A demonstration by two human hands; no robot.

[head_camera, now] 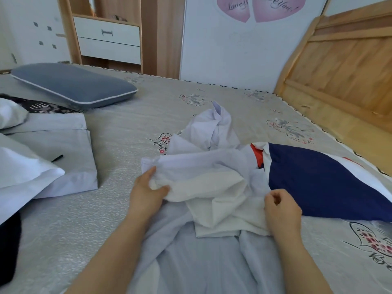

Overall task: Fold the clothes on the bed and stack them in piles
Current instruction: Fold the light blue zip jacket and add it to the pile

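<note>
A crumpled white garment (207, 179) lies in the middle of the bed (127, 128), spreading down toward me. My left hand (146, 192) grips its left edge, thumb on top of the cloth. My right hand (282, 209) pinches its right edge with curled fingers. A navy, white and red garment (318, 181) lies just to the right, partly under the white one. At the left sits a folded pale grey garment (63, 149), with more white cloth (19, 172) overlapping its near corner.
A blue-grey pillow (72, 83) rests at the far left of the bed. A dark patterned cloth (42, 107) lies below it. A black item (8, 247) shows at the left edge. The wooden headboard (343, 71) stands on the right, a wardrobe with drawers (108, 37) behind.
</note>
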